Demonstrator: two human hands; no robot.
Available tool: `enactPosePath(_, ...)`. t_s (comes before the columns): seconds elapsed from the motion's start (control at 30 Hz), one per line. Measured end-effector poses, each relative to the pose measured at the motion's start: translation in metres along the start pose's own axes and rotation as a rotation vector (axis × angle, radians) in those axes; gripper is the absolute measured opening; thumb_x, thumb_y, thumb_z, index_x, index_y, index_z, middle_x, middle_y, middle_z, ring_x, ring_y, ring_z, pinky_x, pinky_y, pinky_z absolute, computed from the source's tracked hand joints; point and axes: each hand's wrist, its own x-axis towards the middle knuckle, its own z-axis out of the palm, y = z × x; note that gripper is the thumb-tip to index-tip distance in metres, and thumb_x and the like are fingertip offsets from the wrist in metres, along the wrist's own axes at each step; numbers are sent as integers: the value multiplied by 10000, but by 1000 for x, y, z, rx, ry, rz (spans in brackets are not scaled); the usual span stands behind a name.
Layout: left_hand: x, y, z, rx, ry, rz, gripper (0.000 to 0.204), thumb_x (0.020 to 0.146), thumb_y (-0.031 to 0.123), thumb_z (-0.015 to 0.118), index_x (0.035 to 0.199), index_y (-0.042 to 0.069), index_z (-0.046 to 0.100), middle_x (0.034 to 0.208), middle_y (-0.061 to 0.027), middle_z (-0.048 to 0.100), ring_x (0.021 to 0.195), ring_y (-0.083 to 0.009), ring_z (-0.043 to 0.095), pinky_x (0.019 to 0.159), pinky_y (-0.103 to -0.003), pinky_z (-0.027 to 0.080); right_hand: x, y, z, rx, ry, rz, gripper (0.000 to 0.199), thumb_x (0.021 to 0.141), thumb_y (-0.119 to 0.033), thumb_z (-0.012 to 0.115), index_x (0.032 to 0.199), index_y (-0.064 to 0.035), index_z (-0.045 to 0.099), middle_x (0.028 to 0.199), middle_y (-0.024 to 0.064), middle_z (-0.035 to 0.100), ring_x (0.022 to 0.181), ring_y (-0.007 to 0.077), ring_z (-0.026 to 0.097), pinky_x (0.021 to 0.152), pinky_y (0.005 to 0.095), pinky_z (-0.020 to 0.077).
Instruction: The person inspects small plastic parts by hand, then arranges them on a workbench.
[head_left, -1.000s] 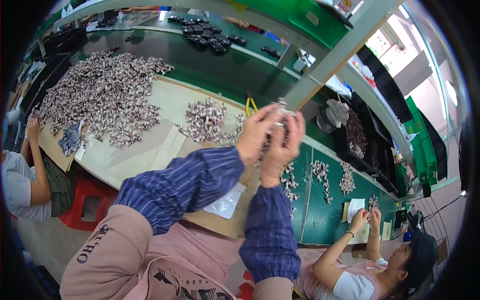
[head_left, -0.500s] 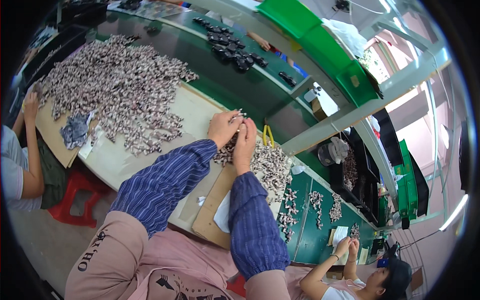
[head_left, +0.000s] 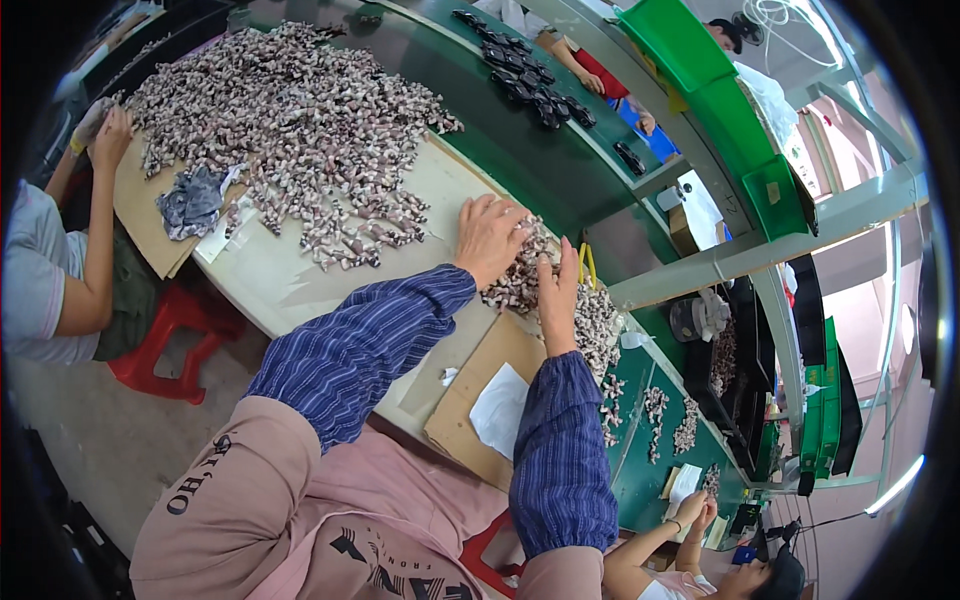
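Note:
My left hand (head_left: 488,240) lies at the left edge of a heap of small white, pinkish and dark parts (head_left: 515,285), fingers apart and touching it. Across the heap, my right hand (head_left: 558,305) has its fingers stretched out, with nothing visible held. The exact kind of the parts is too small to make out. Just beyond the right fingers stand the yellow handles of a hand tool (head_left: 587,265), its lower end hidden. More of the same pale parts (head_left: 597,325) are heaped to the right of my right hand.
A far larger pile (head_left: 290,130) covers the table's left, beside a grey rag (head_left: 192,203). Cardboard (head_left: 455,410) with white paper (head_left: 500,412) lies near me. A metal post (head_left: 700,275) and green bins (head_left: 680,45) stand beyond. Co-workers sit left and lower right; red stool (head_left: 180,340) at left.
My hands were together with fingertips pinched around a small part; now they are apart and lowered onto the heap, fingers opened. The whole view has shifted, so surroundings sit further right.

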Motion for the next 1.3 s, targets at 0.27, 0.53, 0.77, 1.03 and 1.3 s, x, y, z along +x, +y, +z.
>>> enactPosePath(0.27, -10, -23, 14, -85, 113, -143, 270, 913, 232, 623, 1107, 53, 681, 1239, -187, 625, 1182, -395, 528, 1050, -492, 369, 6, 0, 3, -105, -148, 98, 610, 1018, -410, 477, 1441, 29, 463, 1552, 329, 283, 1454, 440, 275, 1194, 438, 231)
enactPosePath(0.53, -4, -70, -11, -435, 26, -61, 291, 946, 228, 618, 1133, 8, 656, 1175, -174, 662, 1052, -316, 621, 959, -391, 479, -8, -7, -33, 73, -151, 72, 534, 1058, -347, 410, 1452, 11, 460, 1540, 246, 385, 1464, 357, 312, 1205, 383, 219)
enactPosePath(0.77, 16, -104, -35, -437, -258, -18, 317, 952, 240, 637, 1174, 14, 640, 1056, -80, 687, 951, -173, 629, 863, -310, 503, -59, 2, -117, 4, 12, 86, 407, 1036, -272, 528, 1276, 49, 599, 1142, 153, 654, 1056, 214, 622, 914, 314, 466)
enactPosePath(1.03, 17, -92, -63, -856, -281, -498, 222, 952, 149, 657, 1139, 30, 645, 1031, -18, 642, 916, -82, 596, 784, -240, 488, -157, 37, -179, -39, 116, 357, 166, 930, -59, 622, 1062, -11, 710, 768, 45, 675, 681, 91, 613, 619, 262, 477)
enactPosePath(1.3, -63, -55, -133, -481, -725, -28, 279, 776, -52, 600, 993, 97, 691, 1119, -61, 625, 1035, -159, 592, 870, -290, 488, -183, 43, -136, -431, 51, -43, 254, 877, 14, 582, 1077, -78, 708, 1066, 158, 659, 921, 403, 649, 771, 437, 534)
